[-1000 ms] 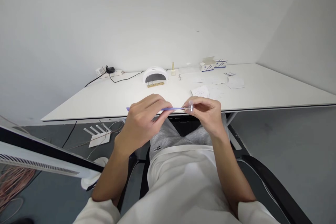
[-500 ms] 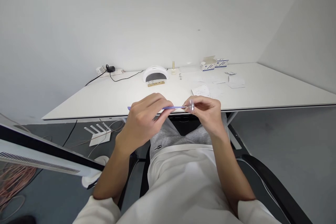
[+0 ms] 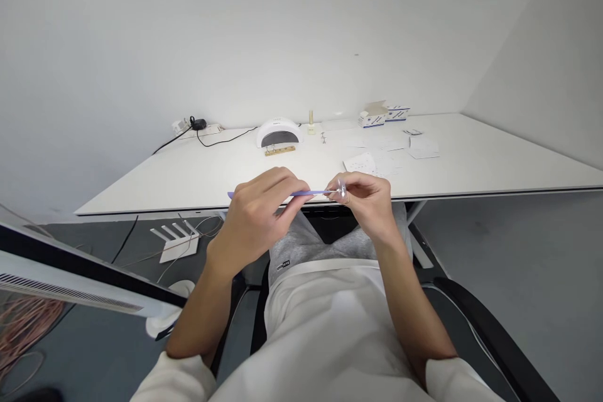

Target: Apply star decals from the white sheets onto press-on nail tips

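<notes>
Head view: left hand (image 3: 254,217) pinches purple file (image 3: 308,193), right hand (image 3: 370,201) pinches clear piece (image 3: 342,190), both near table edge (image 3: 471,192).

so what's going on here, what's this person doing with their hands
A seated person holds both hands over the lap, just in front of the white desk. The left hand grips a thin purple stick and lays its far end against a small clear piece, which the right hand pinches in its fingers. Farther back on the desk sit a white domed lamp, small boxes and some papers, none being touched.
</notes>
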Tool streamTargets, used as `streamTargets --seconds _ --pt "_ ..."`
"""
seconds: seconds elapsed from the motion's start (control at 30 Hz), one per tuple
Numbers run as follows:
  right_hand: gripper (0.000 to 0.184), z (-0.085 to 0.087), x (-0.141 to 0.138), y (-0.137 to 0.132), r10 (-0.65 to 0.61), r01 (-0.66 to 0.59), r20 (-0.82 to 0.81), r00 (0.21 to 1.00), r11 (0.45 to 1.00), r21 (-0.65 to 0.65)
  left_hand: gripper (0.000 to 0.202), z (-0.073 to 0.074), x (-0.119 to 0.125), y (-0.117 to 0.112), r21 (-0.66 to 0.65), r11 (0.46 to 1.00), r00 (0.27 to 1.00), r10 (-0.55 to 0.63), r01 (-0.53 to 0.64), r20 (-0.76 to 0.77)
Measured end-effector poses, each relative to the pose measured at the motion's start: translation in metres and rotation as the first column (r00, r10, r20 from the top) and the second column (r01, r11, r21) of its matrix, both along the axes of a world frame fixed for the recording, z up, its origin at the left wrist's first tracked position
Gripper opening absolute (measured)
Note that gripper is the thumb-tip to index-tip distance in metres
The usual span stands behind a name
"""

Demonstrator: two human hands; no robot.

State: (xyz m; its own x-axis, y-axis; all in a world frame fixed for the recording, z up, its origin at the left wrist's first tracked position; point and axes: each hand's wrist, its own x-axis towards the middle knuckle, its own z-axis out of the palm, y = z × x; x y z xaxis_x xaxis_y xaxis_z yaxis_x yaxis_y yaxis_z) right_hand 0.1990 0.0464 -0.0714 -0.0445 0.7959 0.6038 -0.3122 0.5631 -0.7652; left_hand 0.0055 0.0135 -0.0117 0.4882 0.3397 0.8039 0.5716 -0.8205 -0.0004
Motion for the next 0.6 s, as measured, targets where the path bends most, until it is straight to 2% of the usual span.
streamTargets --seconds 0.4,0.6 --pt "0.011 0.002 0.0045 -0.0011 0.033 -0.033 0.029 0.999 0.999 0.017 0.008 -0.0007 -0.0009 0.0004 -0.011 1.0 1.0 -0.012 0.012 -0.001" --pt "0.008 0.0028 0.0042 -0.0014 -0.01 0.009 0.046 0.999 1.0 0.008 0.007 -0.0011 -0.0007 0.0001 -0.012 1.0 1.0 -0.008 0.008 0.0"
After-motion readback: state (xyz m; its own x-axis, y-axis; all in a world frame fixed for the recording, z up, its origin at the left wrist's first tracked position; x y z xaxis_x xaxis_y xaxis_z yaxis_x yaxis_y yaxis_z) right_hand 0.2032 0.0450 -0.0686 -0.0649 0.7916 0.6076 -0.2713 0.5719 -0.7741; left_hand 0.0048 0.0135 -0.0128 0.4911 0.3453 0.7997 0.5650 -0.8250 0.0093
